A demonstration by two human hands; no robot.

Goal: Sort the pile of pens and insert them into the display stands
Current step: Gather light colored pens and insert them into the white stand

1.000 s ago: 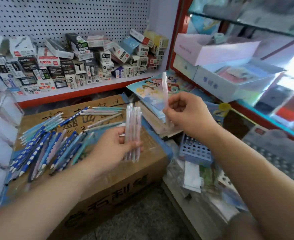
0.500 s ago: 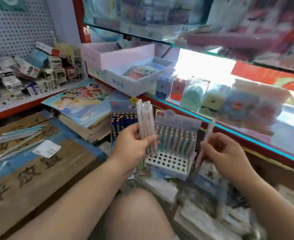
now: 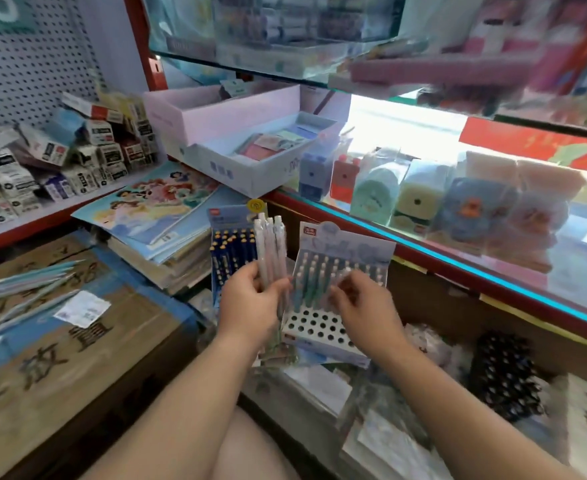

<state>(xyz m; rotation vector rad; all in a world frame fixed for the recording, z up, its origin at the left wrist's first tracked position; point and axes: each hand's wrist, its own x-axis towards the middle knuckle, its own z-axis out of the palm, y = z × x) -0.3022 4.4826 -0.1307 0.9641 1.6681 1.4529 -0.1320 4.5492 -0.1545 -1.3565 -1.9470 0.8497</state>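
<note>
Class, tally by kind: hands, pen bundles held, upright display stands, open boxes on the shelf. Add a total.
Hands: 2 (left hand, right hand)
Pen bundle: 1
Display stands: 2 (dark blue stand, pale stand)
Open boxes: 2 (pink box, white box)
Total: 7

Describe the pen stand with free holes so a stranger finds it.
Look below the red-edged glass counter. Two pen stands sit there; the right stand, at the right hand, has a white base with empty holes, while the left stand is dark blue.
</note>
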